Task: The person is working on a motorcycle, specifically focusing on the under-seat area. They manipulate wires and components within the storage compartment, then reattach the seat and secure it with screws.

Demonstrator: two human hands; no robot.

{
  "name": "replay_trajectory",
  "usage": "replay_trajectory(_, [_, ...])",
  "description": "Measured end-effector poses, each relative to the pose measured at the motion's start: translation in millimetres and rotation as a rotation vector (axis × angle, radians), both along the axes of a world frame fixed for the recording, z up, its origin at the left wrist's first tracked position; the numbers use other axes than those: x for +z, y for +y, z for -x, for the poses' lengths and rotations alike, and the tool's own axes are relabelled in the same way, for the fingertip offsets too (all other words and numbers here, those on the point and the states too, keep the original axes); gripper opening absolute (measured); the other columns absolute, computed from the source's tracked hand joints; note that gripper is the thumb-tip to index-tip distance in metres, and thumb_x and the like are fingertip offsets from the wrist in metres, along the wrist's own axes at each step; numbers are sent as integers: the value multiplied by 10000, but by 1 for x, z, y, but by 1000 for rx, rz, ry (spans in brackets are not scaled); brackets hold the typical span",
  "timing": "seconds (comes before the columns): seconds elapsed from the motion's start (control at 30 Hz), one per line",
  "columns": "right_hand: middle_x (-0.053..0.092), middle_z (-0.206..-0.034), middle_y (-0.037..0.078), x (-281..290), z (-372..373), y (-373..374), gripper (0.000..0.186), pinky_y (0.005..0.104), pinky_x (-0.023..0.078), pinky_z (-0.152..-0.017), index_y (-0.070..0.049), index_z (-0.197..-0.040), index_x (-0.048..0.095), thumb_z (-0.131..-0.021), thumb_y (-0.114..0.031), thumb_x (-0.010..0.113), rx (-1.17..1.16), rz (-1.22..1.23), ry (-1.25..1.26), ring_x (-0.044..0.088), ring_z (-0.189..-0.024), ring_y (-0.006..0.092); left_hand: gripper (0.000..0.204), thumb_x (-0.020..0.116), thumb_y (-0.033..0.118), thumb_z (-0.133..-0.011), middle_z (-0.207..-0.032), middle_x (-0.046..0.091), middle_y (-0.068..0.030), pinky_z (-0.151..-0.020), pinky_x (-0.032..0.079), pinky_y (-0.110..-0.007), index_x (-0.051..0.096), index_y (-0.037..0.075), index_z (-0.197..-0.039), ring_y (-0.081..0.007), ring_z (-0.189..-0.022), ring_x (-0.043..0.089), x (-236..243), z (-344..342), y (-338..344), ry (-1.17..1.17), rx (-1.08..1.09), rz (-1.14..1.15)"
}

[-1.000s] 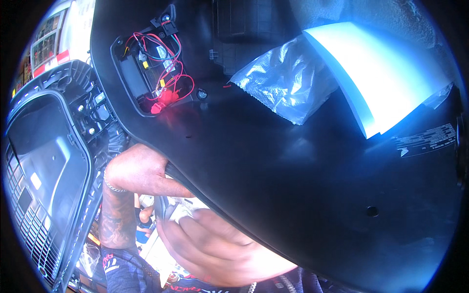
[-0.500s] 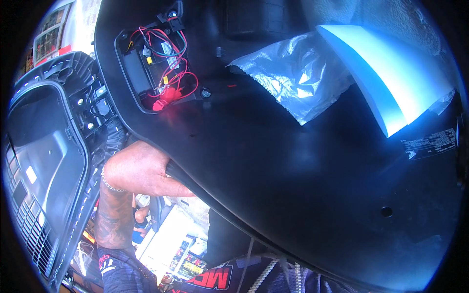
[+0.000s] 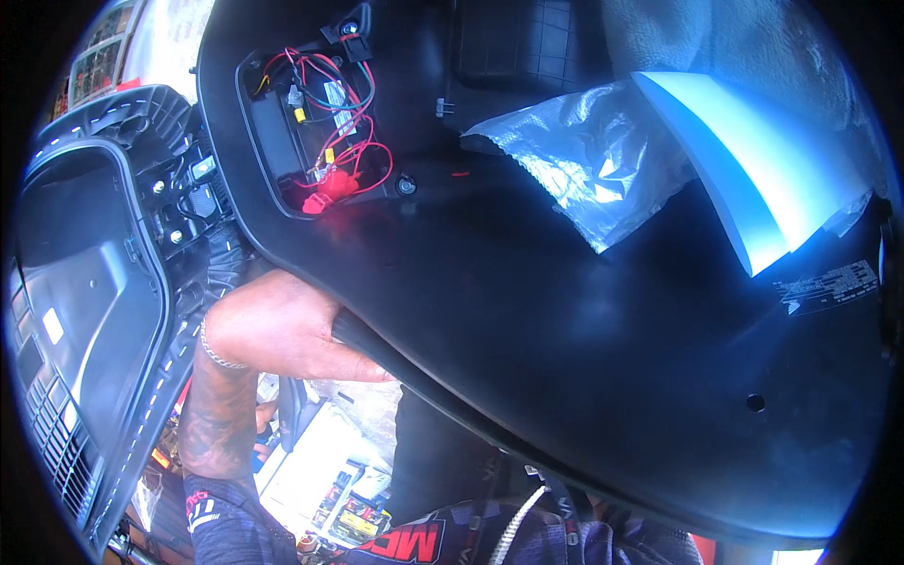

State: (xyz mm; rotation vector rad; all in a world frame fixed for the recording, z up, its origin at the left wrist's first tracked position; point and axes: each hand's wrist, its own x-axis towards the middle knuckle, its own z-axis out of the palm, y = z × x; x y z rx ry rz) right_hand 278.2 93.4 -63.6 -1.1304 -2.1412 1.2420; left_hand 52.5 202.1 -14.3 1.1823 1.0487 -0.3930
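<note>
Black plastic shell (image 3: 527, 339) takes up most of what we see, running up and to the right from our left hand (image 3: 278, 325). That hand is closed over the shell's near rim: thumb along the outer side, fingers bent over the edge and mostly hidden, so we cannot tell how tightly they press. A chain bracelet (image 3: 224, 362) circles the wrist; the tattooed forearm (image 3: 218, 424) comes up from a dark printed sleeve (image 3: 235, 518). Our right hand is out of view, so we cannot tell its state.

Above the left hand, a recess (image 3: 273, 139) in the shell holds looped wires (image 3: 356, 113), mostly red, and a red cover (image 3: 330, 188). Up and right of the hand, a clear plastic bag (image 3: 603, 160) lies crumpled, its right part against a curved white sheet (image 3: 763, 160). Well right of the hand we note a printed label (image 3: 833, 285) and, lower, a small round hole (image 3: 755, 403).

Left of the hand stands a black panel (image 3: 89, 245) with a grid at its lower end. Below the hand, a white surface (image 3: 311, 461) carries yellow-and-black items (image 3: 363, 513), too small to identify. Far up and left: a window-like frame (image 3: 102, 56), blurred.
</note>
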Motion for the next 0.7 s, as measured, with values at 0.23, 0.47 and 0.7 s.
replay_trajectory(0.23, [703,-1173,145,-17,-8,0,491,420,516,-964,2,-1161,730,-801,-332,746,5,131,26,639,-1110,303,349,878,236,-787,-1001,769,-121,-781,561,-356,778,43,-1061,-276,-890,737,1,-2,5,21,-38,6])
replay_trajectory(0.47, [707,-1171,148,-27,-17,7,506,424,523,-962,2,-1170,727,-797,-337,763,21,267,40,647,-1116,313,333,882,222,-785,-997,770,-120,-778,561,-355,782,45,-1048,-281,-886,737,-2,-1,3,-2,-31,-20])
replay_trajectory(0.7, [710,-1169,151,-43,-28,-2,521,428,531,-960,2,-1180,724,-793,-342,780,25,410,49,655,-1122,323,315,881,211,-787,-996,770,-118,-776,560,-355,784,46,-1038,-283,-884,737,-7,2,-2,-70,-6,-87])
